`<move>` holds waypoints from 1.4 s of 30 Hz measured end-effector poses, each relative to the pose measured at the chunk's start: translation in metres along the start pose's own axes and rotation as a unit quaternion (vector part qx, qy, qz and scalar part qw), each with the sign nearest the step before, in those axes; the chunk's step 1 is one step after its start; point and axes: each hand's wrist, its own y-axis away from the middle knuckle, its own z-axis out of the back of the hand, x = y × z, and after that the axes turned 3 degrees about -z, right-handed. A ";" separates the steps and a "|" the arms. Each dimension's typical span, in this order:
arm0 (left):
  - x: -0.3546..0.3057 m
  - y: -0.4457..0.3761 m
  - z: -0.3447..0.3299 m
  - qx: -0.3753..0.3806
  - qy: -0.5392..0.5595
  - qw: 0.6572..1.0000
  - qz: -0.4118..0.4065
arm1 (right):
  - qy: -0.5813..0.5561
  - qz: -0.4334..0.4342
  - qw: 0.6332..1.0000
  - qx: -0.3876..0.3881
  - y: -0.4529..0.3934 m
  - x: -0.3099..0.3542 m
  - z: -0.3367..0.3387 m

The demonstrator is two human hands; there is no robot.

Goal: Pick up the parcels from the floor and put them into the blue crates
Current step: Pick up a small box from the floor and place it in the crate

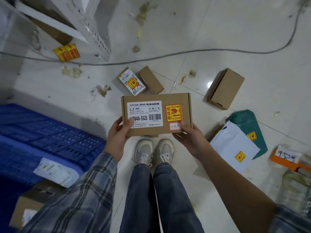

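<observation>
Box [156, 115] pinched at near corners, left hand [117, 137], right hand [186, 133]; fragile sticker, thin grip, could slip short of crate [50, 132].

Held box [156, 115]: brown cardboard, white label with black print, yellow-and-red sticker.
Crate [50, 137]: blue, perforated grid pattern.
Sleeve [80, 190]: grey-blue plaid.
Trousers [159, 199]: dark blue.
Shoes [154, 152]: beige-grey.
Mailer bags: one white [232, 148], one dark green [247, 121].
Floor [218, 31]: off-white tile, stained.
Cable [185, 53]: grey.
</observation>
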 end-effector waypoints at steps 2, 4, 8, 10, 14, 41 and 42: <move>-0.009 0.014 0.008 -0.012 0.017 1.000 -0.007 | 0.022 -0.004 1.000 0.019 0.006 0.000 -0.015; -0.016 0.030 0.019 -0.039 0.037 0.998 -0.014 | 0.046 -0.009 0.998 0.036 0.013 -0.001 -0.031; -0.027 0.056 0.047 -0.076 0.073 0.994 -0.033 | 0.105 -0.004 0.993 0.059 0.023 -0.004 -0.070; -0.027 0.066 0.066 -0.092 0.092 0.991 -0.036 | 0.149 0.011 0.987 0.057 0.027 -0.009 -0.091; -0.018 0.083 0.110 -0.115 0.139 0.983 -0.041 | 0.217 0.067 0.972 0.054 0.032 -0.029 -0.127; 0.066 0.121 0.481 -0.322 0.171 0.927 -0.087 | 0.701 0.128 0.672 0.202 0.009 -0.296 -0.431; 0.065 0.113 0.492 -0.339 0.160 0.923 -0.088 | 0.715 0.135 0.655 0.204 0.003 -0.302 -0.444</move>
